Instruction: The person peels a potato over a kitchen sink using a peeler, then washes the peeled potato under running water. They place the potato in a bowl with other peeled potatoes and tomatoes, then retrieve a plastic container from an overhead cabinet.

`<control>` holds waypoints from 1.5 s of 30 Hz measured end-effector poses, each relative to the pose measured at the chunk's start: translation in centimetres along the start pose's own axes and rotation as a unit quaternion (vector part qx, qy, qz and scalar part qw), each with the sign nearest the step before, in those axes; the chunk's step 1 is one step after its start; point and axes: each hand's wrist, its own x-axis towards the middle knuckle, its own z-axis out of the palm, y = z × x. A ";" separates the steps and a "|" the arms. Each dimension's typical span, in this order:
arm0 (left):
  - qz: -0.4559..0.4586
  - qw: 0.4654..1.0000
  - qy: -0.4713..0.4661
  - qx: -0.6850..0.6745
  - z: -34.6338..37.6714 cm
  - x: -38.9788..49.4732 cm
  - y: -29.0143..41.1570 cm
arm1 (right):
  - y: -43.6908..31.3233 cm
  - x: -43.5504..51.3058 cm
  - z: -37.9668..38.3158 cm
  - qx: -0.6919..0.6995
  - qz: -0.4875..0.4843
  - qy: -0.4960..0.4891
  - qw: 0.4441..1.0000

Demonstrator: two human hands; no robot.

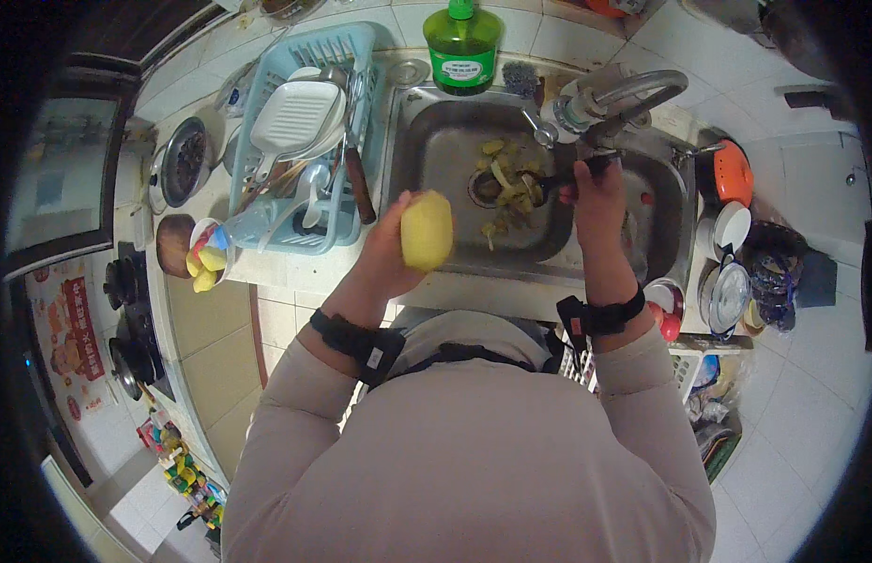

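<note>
A peeled yellow potato (pixel 427 231) is upright in my left hand (pixel 390 250), over the front left edge of the steel sink (pixel 422 169). My right hand (pixel 600 200) grips a dark-handled tool (pixel 584 169), apparently a peeler, above the divider between the two basins; its working end is hard to make out. Potato peelings (pixel 510 186) lie around the drain of the left basin. At the left, several peeled yellow pieces (pixel 207 264) sit in a bowl at the counter's edge.
A blue dish rack (pixel 306 243) with a white ridged pan (pixel 299 116) and utensils stands left of the sink. The faucet (pixel 584 105) arches over the back right. A green soap bottle (pixel 463 53) is behind the sink; a lidded pot (pixel 728 295) is at the right.
</note>
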 end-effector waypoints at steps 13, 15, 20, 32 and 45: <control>-0.059 0.848 0.030 -0.526 1.3 0.2 0.8 | -3.4 -5.0 1.0 0.388 0.268 -0.080 0.878; -0.052 0.825 0.022 -0.562 1.3 0.1 1.3 | -3.3 -5.2 0.8 0.396 0.291 -0.106 0.864; -0.023 0.840 0.034 -0.540 1.4 -0.2 2.5 | -3.0 -5.7 0.8 0.407 0.231 -0.164 0.869; 0.047 0.893 0.177 -0.411 2.4 -1.1 5.9 | -5.1 -7.1 0.4 0.450 0.159 -0.246 0.843; 0.169 0.898 0.335 -0.231 3.8 -0.5 7.5 | -6.4 -9.4 4.4 0.366 0.131 -0.292 0.874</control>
